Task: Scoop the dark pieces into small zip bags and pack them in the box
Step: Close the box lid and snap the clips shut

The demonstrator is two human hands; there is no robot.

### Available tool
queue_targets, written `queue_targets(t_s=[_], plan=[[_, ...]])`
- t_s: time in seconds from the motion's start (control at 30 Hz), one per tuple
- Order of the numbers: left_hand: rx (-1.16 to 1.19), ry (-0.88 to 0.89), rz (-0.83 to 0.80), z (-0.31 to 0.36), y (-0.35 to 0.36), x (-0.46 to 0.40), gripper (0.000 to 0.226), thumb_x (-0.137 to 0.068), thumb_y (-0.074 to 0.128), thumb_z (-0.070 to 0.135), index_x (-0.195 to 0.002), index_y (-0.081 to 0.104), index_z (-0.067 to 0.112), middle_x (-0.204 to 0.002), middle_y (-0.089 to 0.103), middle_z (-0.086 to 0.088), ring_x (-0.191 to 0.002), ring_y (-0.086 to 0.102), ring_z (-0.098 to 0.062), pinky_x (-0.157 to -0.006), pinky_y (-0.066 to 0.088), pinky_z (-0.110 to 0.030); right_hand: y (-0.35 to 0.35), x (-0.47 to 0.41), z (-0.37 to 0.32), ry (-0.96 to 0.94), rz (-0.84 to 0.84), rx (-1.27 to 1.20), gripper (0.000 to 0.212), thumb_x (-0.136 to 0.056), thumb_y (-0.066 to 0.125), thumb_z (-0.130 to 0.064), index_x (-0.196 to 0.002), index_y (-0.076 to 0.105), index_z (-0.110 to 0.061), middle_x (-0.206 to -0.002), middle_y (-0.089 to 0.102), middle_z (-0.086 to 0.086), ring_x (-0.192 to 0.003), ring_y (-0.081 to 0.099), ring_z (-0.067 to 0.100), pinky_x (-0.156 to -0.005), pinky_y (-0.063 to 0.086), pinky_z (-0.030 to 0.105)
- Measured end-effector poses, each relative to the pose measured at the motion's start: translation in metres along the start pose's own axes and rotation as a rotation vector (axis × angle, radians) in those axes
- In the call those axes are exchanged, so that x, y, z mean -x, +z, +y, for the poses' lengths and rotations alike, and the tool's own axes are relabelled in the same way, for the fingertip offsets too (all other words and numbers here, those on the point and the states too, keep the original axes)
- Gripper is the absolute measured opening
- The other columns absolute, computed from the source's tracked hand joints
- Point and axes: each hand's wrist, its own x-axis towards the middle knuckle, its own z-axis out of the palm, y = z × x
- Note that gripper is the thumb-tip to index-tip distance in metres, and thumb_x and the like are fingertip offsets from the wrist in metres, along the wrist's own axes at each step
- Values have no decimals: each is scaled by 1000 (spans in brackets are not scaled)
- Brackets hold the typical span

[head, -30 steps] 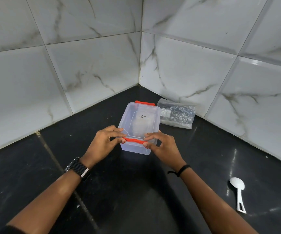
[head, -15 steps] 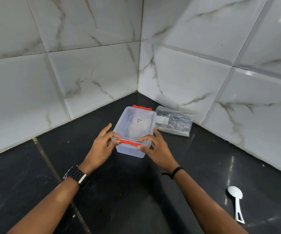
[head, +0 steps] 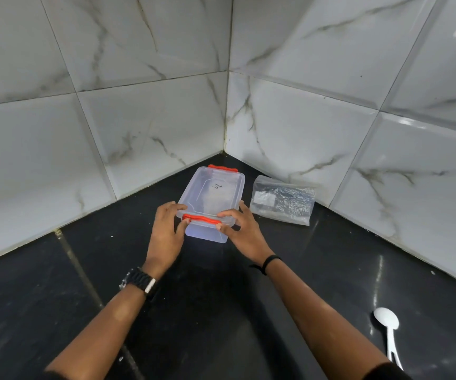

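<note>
The clear plastic box (head: 212, 198) sits on the black counter (head: 57, 297) near the tiled corner, lid on, and both hands are on its near end: left hand (head: 166, 231) and right hand (head: 241, 229) each pinch the lid edge by the orange latch (head: 200, 219). It looks light, stiff and a bit slick, so I'd grab the rim corners, not the smooth walls. The floppy pack of zip bags (head: 283, 200) lies just right of it.

We see the box (head: 212, 198) deep in the corner, tiled walls (head: 150, 127) close behind it and the plastic bag (head: 283, 200) just beside its right. In front, the dark bench (head: 215, 297) lies open; only the white spoon (head: 388, 330) lies far right.
</note>
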Motion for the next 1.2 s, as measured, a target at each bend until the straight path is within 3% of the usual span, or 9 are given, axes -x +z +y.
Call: queue_targets(t_s=[0.1, 0.23, 0.37, 0.47, 0.8, 0.9, 0.97, 1.1, 1.2], plan=[[-113, 66, 174, 19, 17, 28, 41, -86, 67, 9, -125, 55, 12, -134, 43, -11, -123, 41, -24, -104, 38, -35, -7, 18, -2, 104, 8, -99, 38, -90, 61, -13, -125, 54, -26, -131, 47, -3, -113, 57, 14, -86, 50, 17], [-70, 264, 93, 49, 55, 70, 36, -85, 66, 5, -120, 57, 10, -127, 50, -12, -122, 39, -19, -104, 37, -35, -21, 63, 4, 208, 33, -129, 52, -91, 60, -14, -137, 42, -29, -110, 56, -6, -92, 64, 12, -84, 54, 28], [101, 220, -55, 80, 94, 110, 36, -87, 55, 0, -120, 55, 11, -120, 56, -4, -116, 45, -11, -104, 39, -41, -45, 119, 22, 279, 167, -106, 35, -92, 58, -9, -124, 52, -22, -99, 63, 1, -79, 62, 10, -78, 56, 29], [191, 148, -189, 103, 122, 133, 41, -86, 53, -6, -124, 52, 8, -115, 56, -5, -111, 52, -17, -102, 42, -47, -71, 166, 39, 363, 267, -64, 20, -93, 55, -7, -110, 59, -17, -91, 63, 4, -78, 61, 12, -70, 58, 27], [151, 247, -633, 169, 182, 171, 56, -91, 50, 4, -143, 31, 14, -135, 48, -6, -127, 44, -17, -114, 27, -44, -151, 261, 53, 525, 739, 165, 16, -87, 56, -2, -85, 66, -16, -74, 59, -4, -66, 55, 8, -64, 50, 15], [69, 263, -688, 168, 193, 172, 60, -90, 52, 8, -145, 28, 15, -140, 44, -4, -131, 40, -18, -118, 18, -41, -164, 265, 56, 585, 715, 288, 2, -85, 64, -9, -86, 65, -11, -79, 60, -1, -71, 55, 8, -69, 46, 20], [27, 273, -711, 167, 195, 172, 60, -91, 52, 9, -145, 27, 15, -140, 42, -3, -132, 38, -17, -119, 15, -38, -166, 266, 62, 634, 642, 360, 10, -84, 69, -18, -89, 64, -12, -85, 60, 2, -75, 54, 10, -70, 42, 21], [80, 251, -727, 161, 190, 168, 58, -90, 51, 5, -143, 30, 14, -138, 43, -5, -130, 41, -19, -114, 27, -34, -156, 261, 66, 690, 487, 523, 21, -85, 66, -21, -100, 59, -9, -96, 55, 7, -82, 45, 15, -70, 33, 23], [111, 206, -720, 155, 182, 160, 56, -89, 48, 2, -141, 33, 14, -137, 43, -5, -129, 42, -18, -109, 32, -27, -151, 253, 64, 689, 488, 541, 18, -82, 60, -12, -99, 60, -5, -92, 62, 10, -85, 55, 22, -67, 38, 25]])
